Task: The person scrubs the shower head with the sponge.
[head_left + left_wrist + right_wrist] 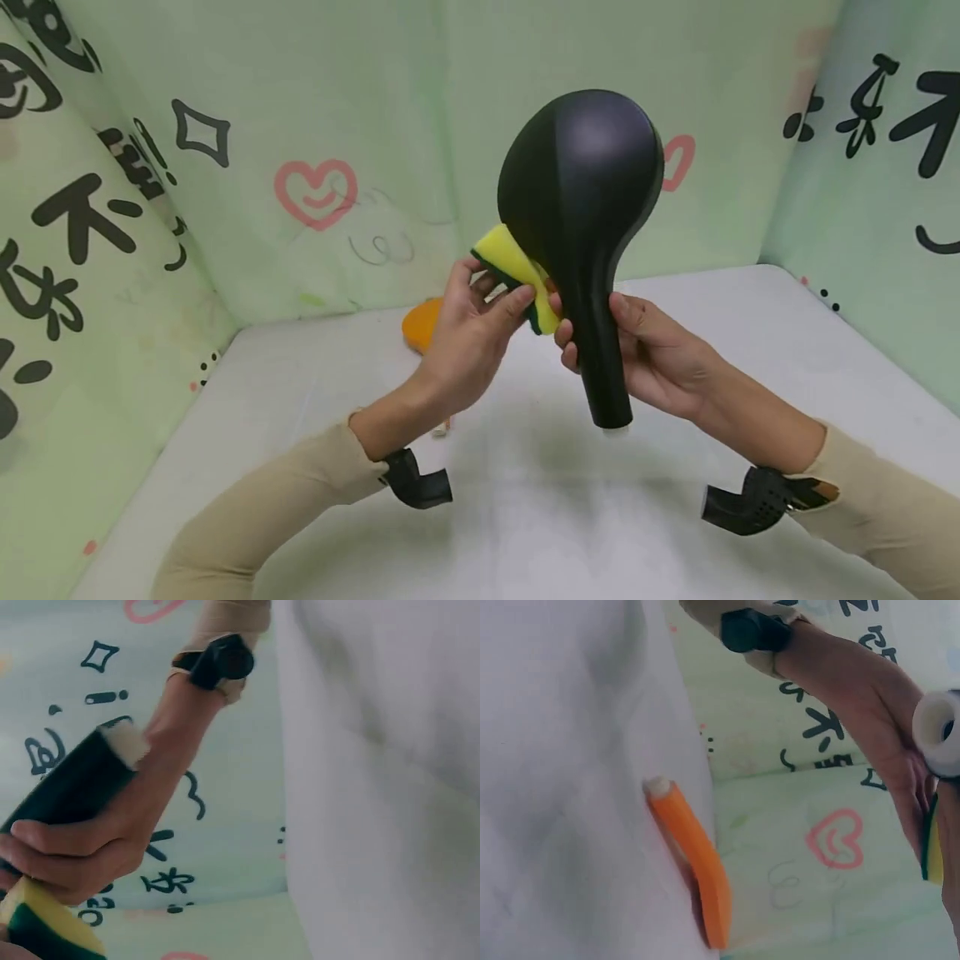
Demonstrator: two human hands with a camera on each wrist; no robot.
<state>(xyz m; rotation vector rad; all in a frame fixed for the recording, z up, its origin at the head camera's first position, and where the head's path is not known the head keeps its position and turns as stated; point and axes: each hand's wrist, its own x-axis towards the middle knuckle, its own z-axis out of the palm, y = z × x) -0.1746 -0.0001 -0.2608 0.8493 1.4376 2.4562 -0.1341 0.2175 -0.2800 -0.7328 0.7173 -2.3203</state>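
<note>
1. Plainly, the right hand (667,358) grips the handle of a black handheld shower head (588,192), its thumb on one side and fingertips showing on the other.
2. The shower head is held up above the white table (525,517), round end uppermost, with its white connector end (931,733) pointing downward.
3. The left hand (468,346) pinches a yellow sponge (506,252) with a dark green layer, thumb on one face and fingers on the other.
4. The sponge is bent and sits at the shower head's lower left edge, close to the right hand's fingertips; whether it presses on the black surface, I cannot tell.
5. Behind the left hand, an orange handheld shower head (703,862) lies on the table near the pale green wall (375,83).
</note>
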